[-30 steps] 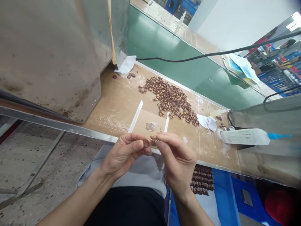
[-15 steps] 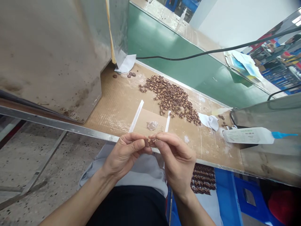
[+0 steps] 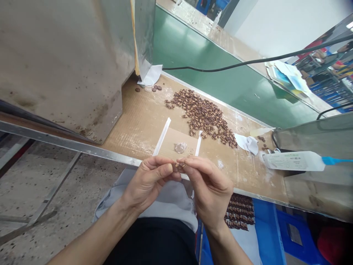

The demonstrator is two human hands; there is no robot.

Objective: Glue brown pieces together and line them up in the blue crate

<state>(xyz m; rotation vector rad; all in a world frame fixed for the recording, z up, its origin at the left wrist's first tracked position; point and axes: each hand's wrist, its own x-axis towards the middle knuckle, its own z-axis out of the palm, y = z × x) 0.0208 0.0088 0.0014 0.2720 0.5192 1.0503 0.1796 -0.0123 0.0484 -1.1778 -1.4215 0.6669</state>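
My left hand (image 3: 153,179) and my right hand (image 3: 209,184) meet at the near edge of the bench, thumbs and forefingers pinched. Between the fingertips sits a small brown and gold piece (image 3: 179,166), held from both sides and mostly covered by the fingers. Just beyond it, a small clear round dish (image 3: 180,147) rests on a tan sheet (image 3: 168,141), with tiny specks beside it. Farther back lies a heap of small brown and gold pieces (image 3: 202,114), similar in colour to the held one.
A white bottle with a blue nozzle (image 3: 296,161) lies at the right, near a crumpled white cloth (image 3: 247,142). A large metal box (image 3: 82,73) bounds the left. Below right, a blue crate (image 3: 266,221) holds rows of dark pieces (image 3: 239,211). A black cable (image 3: 220,69) crosses behind.
The whole view has shifted slightly, so the bench and hands appear a little farther right. Both hands keep their pinch on the small piece, with slight finger movement.
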